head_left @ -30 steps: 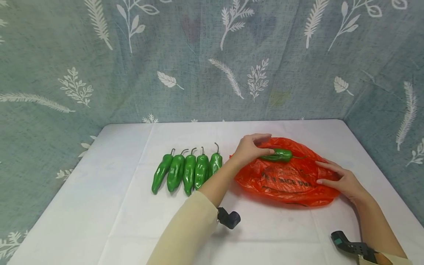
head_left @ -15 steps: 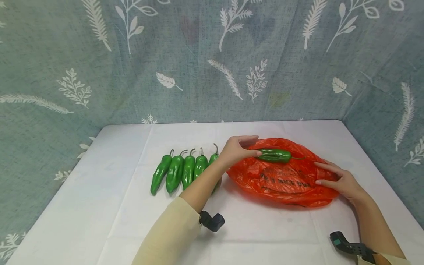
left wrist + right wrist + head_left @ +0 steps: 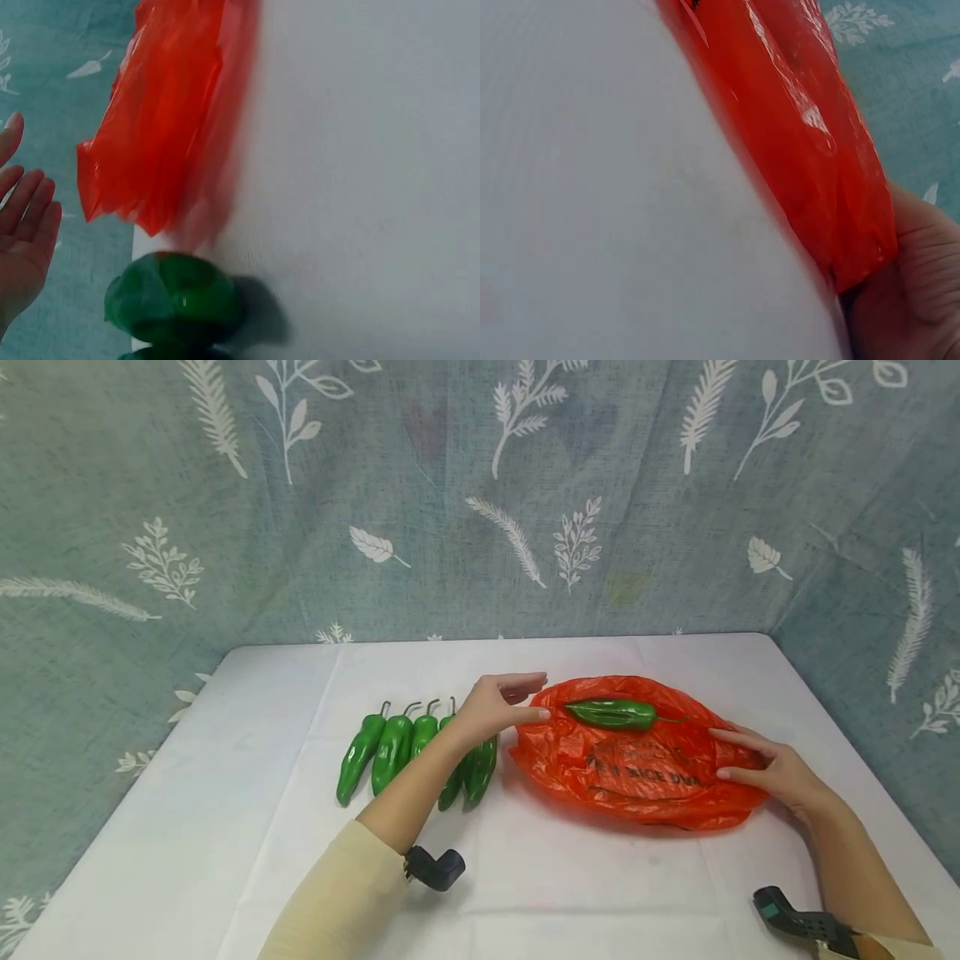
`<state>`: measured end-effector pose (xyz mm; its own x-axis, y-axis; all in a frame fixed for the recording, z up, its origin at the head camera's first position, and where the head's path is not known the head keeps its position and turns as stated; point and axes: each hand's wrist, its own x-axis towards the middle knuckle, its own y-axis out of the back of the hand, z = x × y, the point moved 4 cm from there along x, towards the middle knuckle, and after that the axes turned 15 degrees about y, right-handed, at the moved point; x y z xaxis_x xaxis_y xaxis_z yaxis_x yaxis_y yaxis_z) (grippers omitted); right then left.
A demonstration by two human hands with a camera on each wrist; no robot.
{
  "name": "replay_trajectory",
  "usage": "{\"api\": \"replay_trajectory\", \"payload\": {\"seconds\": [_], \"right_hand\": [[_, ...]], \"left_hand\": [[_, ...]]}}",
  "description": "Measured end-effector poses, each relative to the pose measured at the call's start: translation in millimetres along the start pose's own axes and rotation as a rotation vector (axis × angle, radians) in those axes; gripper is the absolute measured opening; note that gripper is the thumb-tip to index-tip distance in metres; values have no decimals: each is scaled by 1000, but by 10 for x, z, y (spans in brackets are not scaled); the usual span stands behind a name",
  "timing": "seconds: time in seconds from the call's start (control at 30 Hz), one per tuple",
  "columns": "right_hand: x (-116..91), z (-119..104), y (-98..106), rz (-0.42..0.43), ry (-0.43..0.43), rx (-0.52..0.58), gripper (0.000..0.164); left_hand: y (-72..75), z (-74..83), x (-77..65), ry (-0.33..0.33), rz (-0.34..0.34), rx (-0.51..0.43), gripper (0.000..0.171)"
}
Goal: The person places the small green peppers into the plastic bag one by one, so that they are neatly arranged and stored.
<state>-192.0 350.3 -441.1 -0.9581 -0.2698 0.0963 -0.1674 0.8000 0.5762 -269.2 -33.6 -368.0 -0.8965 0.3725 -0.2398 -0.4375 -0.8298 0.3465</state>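
The left hand [image 3: 498,702] hovers with relaxed, empty fingers beside the crinkled orange plastic bag [image 3: 637,768], where the right hand [image 3: 765,764] rests flat near a glossy pepper [image 3: 611,714].

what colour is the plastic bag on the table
The plastic bag is orange-red with dark printed lettering, clearest in the head view.

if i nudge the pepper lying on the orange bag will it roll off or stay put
The pepper looks glossy and rounded, so it would probably slide or roll. The orange bag is thin, crinkled plastic, likely shifting with it.
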Motion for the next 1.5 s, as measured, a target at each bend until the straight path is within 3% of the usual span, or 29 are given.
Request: {"api": "replay_trajectory", "payload": {"seconds": [0.17,0.37,0.7,1.0,1.23,1.5], "right_hand": [[-27,18,49,-24,18,14,58],[-34,41,55,-25,33,118,57],[-27,38,59,-26,18,127,58],[-28,23,59,-23,23,105,57],[-28,40,63,-22,15,100,58],[-27,67,60,-16,27,90,57]], "left_hand": [[158,-50,-188,3,-15,-22,55],[320,-119,-415,-5,-15,-55,58],[480,-258,-695,-21,22,-87,64],[581,-406,-857,-53,8,-134,67],[714,-499,-963,-106,64,-105,68],[931,-612,-1058,-43,143,-76,71]]}}
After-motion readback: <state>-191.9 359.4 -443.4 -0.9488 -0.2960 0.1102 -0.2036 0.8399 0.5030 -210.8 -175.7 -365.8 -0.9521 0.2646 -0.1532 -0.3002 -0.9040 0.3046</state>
